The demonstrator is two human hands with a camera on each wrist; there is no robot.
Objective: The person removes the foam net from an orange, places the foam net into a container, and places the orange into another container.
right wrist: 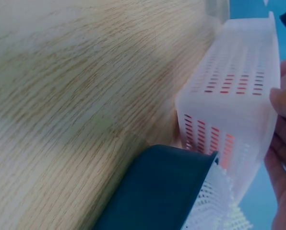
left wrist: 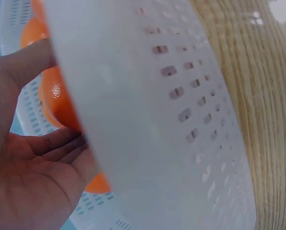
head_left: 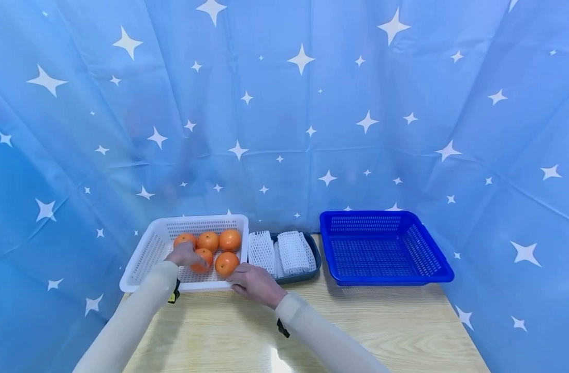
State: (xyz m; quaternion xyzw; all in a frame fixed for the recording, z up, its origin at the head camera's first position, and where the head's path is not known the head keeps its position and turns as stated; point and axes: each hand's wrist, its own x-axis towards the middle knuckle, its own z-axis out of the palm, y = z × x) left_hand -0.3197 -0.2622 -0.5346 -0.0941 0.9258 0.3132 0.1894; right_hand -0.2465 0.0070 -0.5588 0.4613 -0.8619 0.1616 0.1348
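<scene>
Several oranges lie in a white plastic basket (head_left: 142, 259) on the left part of the table. My left hand (head_left: 184, 254) reaches into it and grips one orange (head_left: 202, 260), thumb on one side and fingers curled on the other. In the left wrist view the basket wall hides part of that orange (left wrist: 59, 98) and the fingertips. My right hand (head_left: 257, 284) holds the basket's near right corner, its thumb at the rim in the right wrist view. Another orange (head_left: 227, 264) sits just inside that corner, close to the right fingertips.
Right of the white basket stands a dark oval tray (head_left: 307, 275) holding white foam net sleeves (head_left: 293, 252). Farther right is a blue plastic basket (head_left: 365, 259). A blue curtain (head_left: 275, 129) with white stars hangs behind the wooden table (head_left: 359, 321).
</scene>
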